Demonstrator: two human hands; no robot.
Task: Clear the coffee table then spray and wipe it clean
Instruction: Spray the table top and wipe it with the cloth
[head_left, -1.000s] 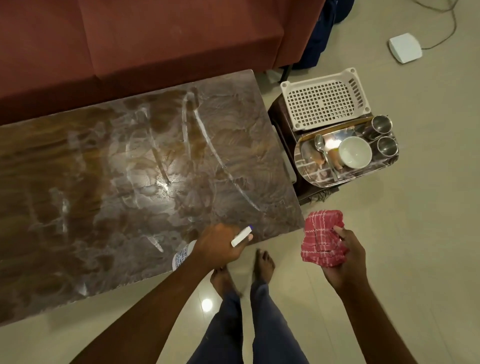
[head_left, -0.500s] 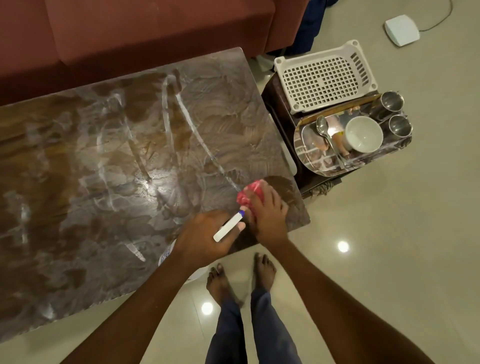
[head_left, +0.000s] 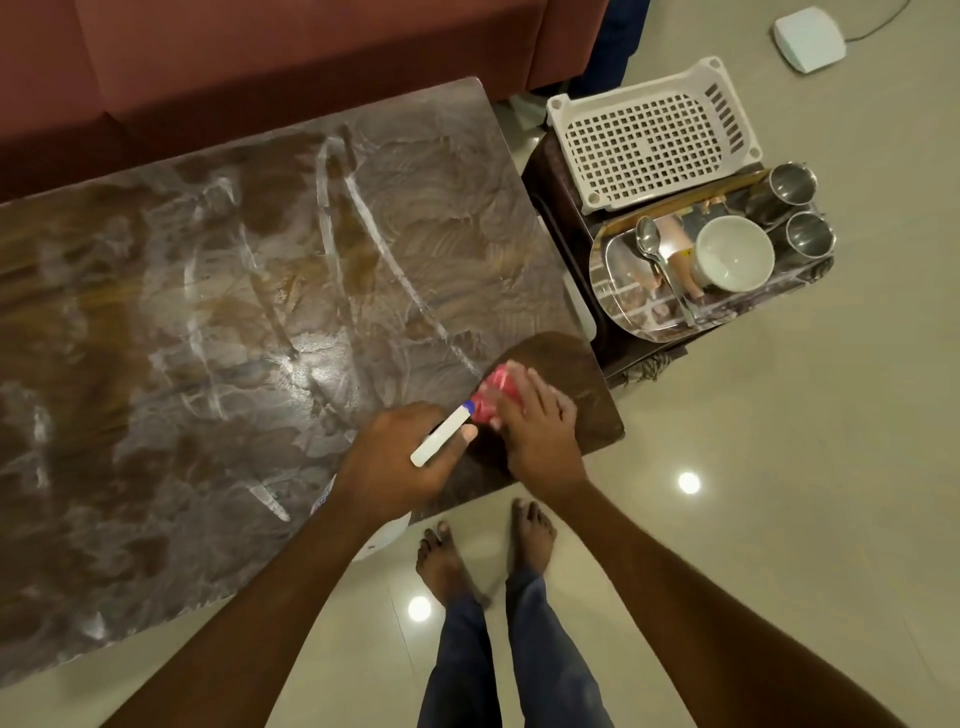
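The brown coffee table is streaked with white smears over most of its top; its near right corner looks dark and wiped. My right hand presses a red checked cloth flat on that corner, fingers fairly straight over it. My left hand grips a white spray bottle just left of the cloth, its blue-tipped nozzle pointing at the cloth. The bottle's body is mostly hidden under my hand.
A dark side stool right of the table carries a white plastic basket and a steel tray with a white bowl, a spoon and two steel cups. A maroon sofa runs behind. My bare feet stand on the tiled floor.
My right hand brought the red cloth from the air beside the table down onto the near right corner and rubs it there. The left hand with the bottle stayed near the table's edge.
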